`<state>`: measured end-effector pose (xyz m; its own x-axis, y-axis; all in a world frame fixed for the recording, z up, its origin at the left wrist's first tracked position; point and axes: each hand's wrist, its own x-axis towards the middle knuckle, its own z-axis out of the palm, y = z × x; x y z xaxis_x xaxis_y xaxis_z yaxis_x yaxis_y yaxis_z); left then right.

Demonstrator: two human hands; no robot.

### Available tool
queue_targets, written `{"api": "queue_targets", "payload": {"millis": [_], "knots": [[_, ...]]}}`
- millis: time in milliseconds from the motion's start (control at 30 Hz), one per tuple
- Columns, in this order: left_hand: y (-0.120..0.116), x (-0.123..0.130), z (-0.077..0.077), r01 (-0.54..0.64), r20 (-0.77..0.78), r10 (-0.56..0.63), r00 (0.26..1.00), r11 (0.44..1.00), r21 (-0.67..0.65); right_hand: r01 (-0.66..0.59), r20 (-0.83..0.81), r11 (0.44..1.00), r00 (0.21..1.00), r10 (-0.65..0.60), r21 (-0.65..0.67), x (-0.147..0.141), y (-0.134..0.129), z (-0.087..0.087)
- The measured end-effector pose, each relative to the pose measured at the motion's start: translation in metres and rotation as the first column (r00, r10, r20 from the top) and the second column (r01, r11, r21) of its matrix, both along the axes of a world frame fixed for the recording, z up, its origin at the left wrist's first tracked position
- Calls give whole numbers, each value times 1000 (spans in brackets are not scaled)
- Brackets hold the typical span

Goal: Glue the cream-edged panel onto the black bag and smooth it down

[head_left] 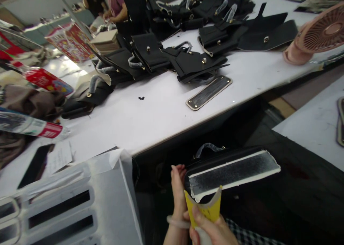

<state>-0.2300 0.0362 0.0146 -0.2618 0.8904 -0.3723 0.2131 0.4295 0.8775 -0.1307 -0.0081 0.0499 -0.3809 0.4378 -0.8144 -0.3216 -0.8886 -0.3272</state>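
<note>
A black handbag (228,155) lies tipped so its bottom faces me, with a plastic-wrapped handle on the far side. That bottom is a long dark panel bordered by pale strips. My left hand (177,189), with a pale bangle at the wrist, is against the bag's left end; its fingers curl behind the edge and are partly hidden. Closed in my right hand (211,227) is a yellow tool (212,207) with a concave front edge and a pale lower part. Its edge is close to the bag's near left corner; contact cannot be made out.
A white table (158,119) bears several black bags (150,53), a studded base panel (209,92), a pink fan (319,33) and a plastic bottle (51,129). Slotted white sheeting (113,191) stands at left. People work at the back (116,5).
</note>
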Motion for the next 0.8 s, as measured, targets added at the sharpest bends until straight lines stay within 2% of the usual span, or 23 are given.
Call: {"api": "queue_targets", "payload": {"millis": [67,100,200,300,500,600,800], "knots": [[19,-2,9,-91,82,86,993,994,67,-14,16,1000,1000,14,6,-1,1,2],[25,-2,16,-100,142,87,986,991,89,-34,13,999,999,34,13,-1,2,3],[31,2,39,-36,248,13,969,995,90,-79,13,997,997,79,21,-1,6,9],[31,7,49,-45,229,27,973,996,72,-91,10,996,996,91,-12,1,10,10],[33,9,45,-74,231,57,971,995,66,-169,36,979,986,166,114,8,12,1],[33,9,45,-78,208,69,976,996,38,-224,28,958,975,222,181,14,17,3],[33,14,43,-114,178,109,978,993,21,-211,-105,960,967,233,186,31,28,5]]}}
